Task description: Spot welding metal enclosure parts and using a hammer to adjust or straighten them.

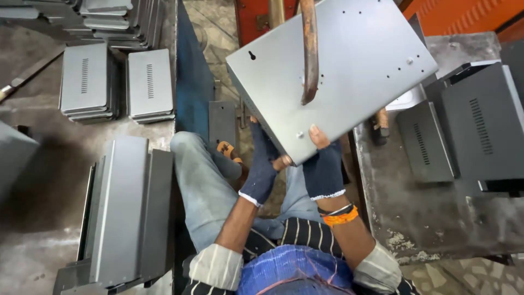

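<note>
- The right hand [323, 166], in a dark fingerless glove, is clamping the near edge of a grey sheet-metal cover [349, 60], with the thumb lying on its top face beside a small stud.
- The left hand [263, 164] (gloved the same way) is gripping the same near edge a little to the left, its fingers curling under the folded side wall, so both hands are closed on the panel.
- The cover is being held tilted in the air above the person's lap, in the upper middle of the view, with its keyhole slot facing up near the left corner.
- A rusty curved metal arm [310, 52] is hanging down from the top, its tip sitting over the middle of the cover; whether it is touching cannot be told.
- An orange band [339, 217] is circling the right wrist just below the glove cuff.
- Two stacks of vented grey covers [116, 82] are resting on the floor well to the left.
- Folded grey panels [123, 210] are standing on edge near the left knee.
- Dark vented panels [464, 128] are lying on the worn metal bench [431, 218] to the right.
</note>
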